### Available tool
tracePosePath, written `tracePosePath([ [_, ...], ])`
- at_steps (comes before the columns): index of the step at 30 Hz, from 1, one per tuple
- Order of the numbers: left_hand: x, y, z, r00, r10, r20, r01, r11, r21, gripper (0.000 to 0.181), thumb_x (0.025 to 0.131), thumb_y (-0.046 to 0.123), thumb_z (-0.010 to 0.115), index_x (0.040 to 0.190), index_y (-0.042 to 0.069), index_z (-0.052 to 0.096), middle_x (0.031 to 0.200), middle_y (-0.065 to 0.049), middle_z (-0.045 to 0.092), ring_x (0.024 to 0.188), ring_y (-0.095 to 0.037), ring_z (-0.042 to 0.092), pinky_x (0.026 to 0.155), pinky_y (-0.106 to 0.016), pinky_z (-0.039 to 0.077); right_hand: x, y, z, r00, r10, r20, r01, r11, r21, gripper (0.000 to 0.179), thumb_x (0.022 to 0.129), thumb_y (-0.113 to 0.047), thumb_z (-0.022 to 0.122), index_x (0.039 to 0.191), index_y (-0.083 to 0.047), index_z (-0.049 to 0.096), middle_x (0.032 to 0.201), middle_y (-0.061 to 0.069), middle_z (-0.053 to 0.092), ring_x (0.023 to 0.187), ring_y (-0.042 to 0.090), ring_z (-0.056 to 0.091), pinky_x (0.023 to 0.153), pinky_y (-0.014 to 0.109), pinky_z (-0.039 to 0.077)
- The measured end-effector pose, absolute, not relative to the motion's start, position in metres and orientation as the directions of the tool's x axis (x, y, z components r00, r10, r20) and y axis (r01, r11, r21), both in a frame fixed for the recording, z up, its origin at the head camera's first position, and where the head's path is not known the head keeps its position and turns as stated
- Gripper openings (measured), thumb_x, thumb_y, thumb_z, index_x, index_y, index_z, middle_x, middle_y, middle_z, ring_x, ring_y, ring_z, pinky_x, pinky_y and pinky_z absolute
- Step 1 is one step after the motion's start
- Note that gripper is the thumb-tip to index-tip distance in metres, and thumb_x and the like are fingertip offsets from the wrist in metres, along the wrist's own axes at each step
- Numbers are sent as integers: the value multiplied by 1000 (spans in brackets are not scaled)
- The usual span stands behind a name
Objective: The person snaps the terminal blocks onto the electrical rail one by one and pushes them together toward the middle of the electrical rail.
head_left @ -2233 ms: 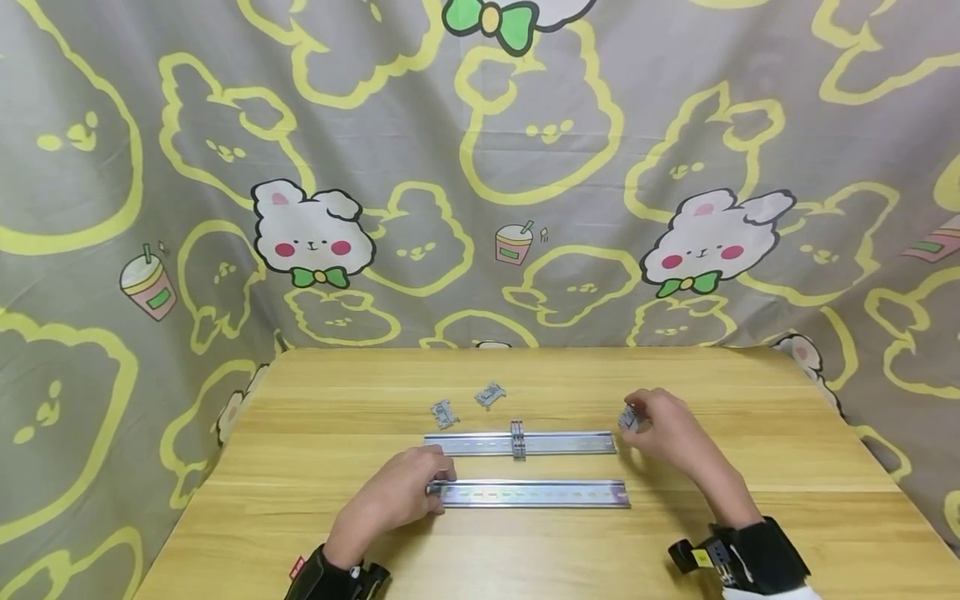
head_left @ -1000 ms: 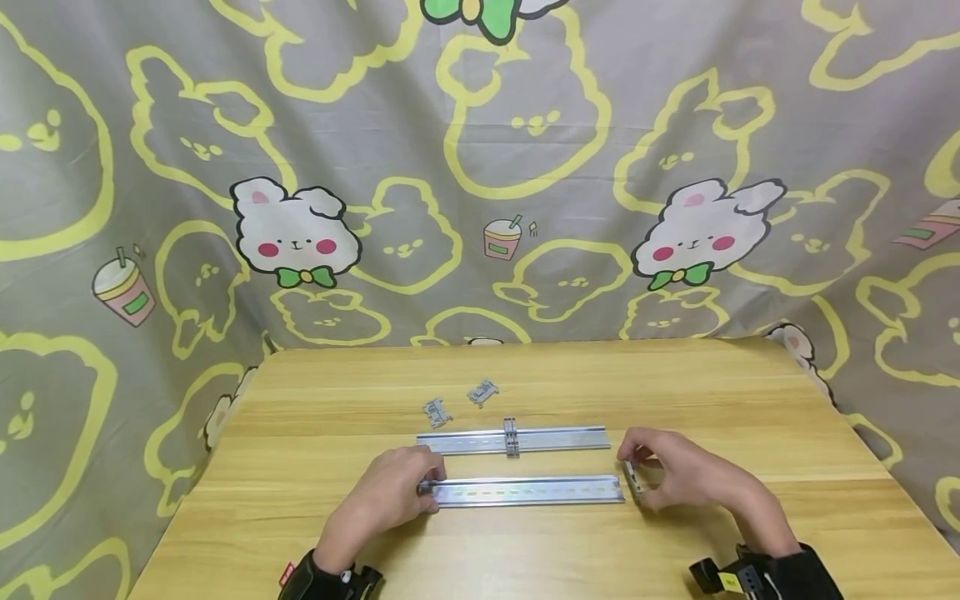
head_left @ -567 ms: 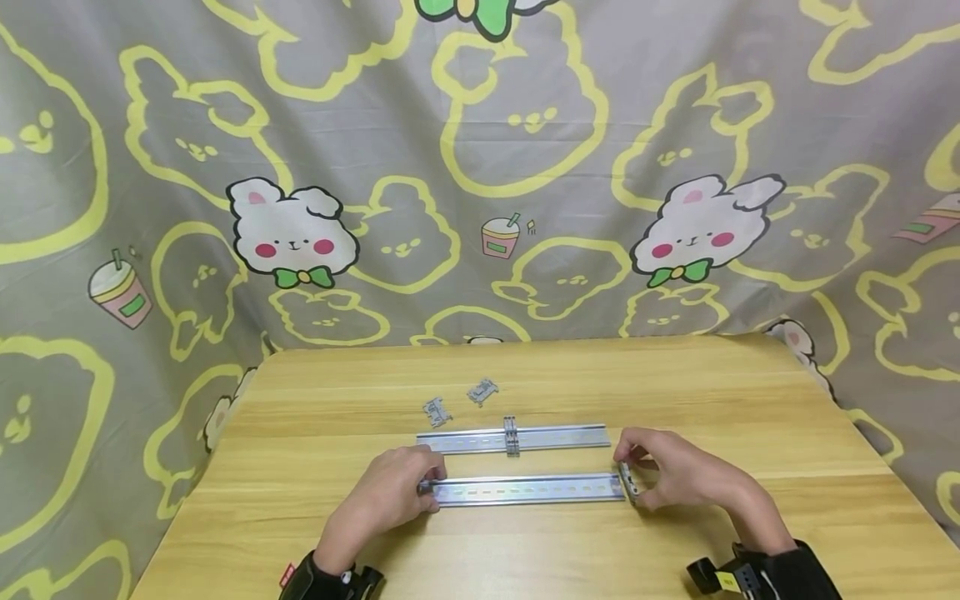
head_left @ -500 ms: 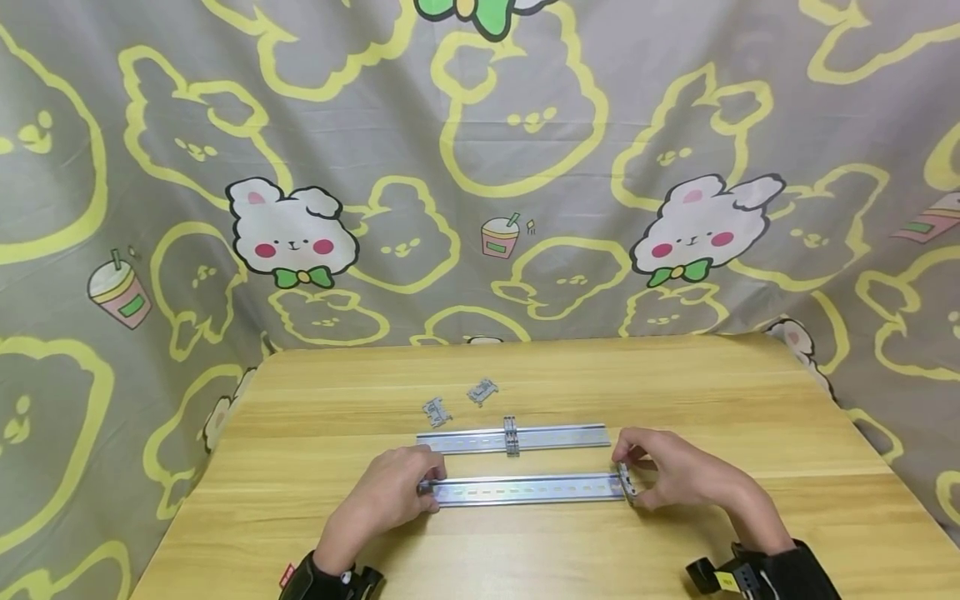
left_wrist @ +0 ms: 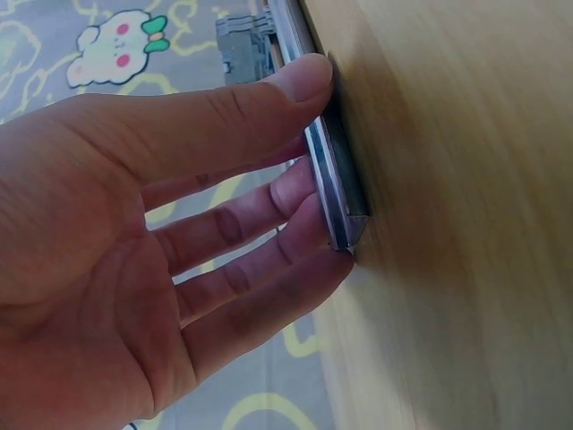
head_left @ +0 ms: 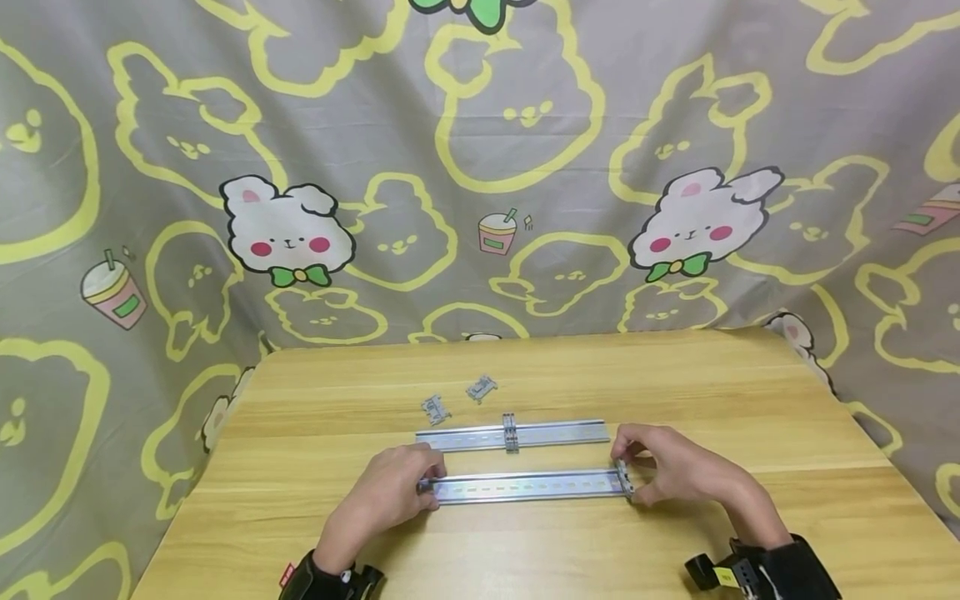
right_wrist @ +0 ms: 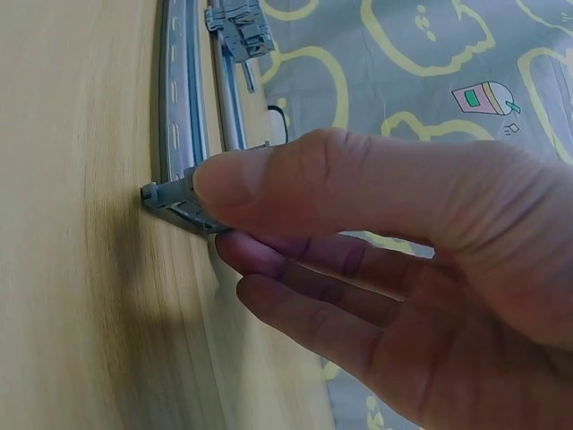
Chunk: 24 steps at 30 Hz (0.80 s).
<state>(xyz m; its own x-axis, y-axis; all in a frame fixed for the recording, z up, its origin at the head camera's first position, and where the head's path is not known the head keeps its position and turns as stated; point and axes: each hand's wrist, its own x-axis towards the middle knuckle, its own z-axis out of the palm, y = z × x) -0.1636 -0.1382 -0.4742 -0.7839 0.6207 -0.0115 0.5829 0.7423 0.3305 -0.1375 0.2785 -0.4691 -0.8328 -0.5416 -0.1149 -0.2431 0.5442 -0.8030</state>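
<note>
We list one grey fabric curtain (head_left: 390, 125), creased, hanging along the far, left and right sides; printed on it, we count yellow-outlined animal figures (head_left: 528, 116), white rabbit heads (head_left: 288, 237) with green bow ties, and pink drink cups (head_left: 497, 235). One table (head_left: 570, 550): light wood-grain top, pale sheen near the middle of its near part.

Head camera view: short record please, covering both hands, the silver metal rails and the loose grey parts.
left hand: holds the left end of the near slotted silver metal rail
right hand: pinches a small grey plastic block at that rail's right end; seating unclear
far silver metal rail: carries grey plastic blocks near mid-length
behind far rail: two loose flat grey plastic pieces
surface: light wood-grain table
</note>
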Motion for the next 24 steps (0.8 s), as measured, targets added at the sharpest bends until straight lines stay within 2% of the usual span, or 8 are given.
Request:
tracePosePath([
  [12,-164,-138,-474,-780,626,-2,592,739,320,28,72,21,93,89,19,72,83,9,64,69,-4,51,63,-26,45,-136,275,-470,-837,-539,-94,-244,522,-817,46,68,4,86,104,-5,59,110,8,63,110,34,62,98,39,53],
  [20,-164,-138,-473,-778,628,3,595,736,325,28,71,21,93,89,18,72,84,8,65,71,-5,54,64,-27,47,-139,260,-473,-832,-552,-61,-277,507,-816,46,69,3,86,103,-4,58,108,8,63,111,36,64,97,39,53],
  [24,-164,-137,-473,-777,629,-1,595,736,323,28,71,21,94,89,18,72,84,8,65,71,-6,55,64,-28,47,-138,249,-475,-835,-549,-29,-318,525,-790,46,69,1,87,105,-5,59,106,5,64,110,33,66,95,41,54],
])
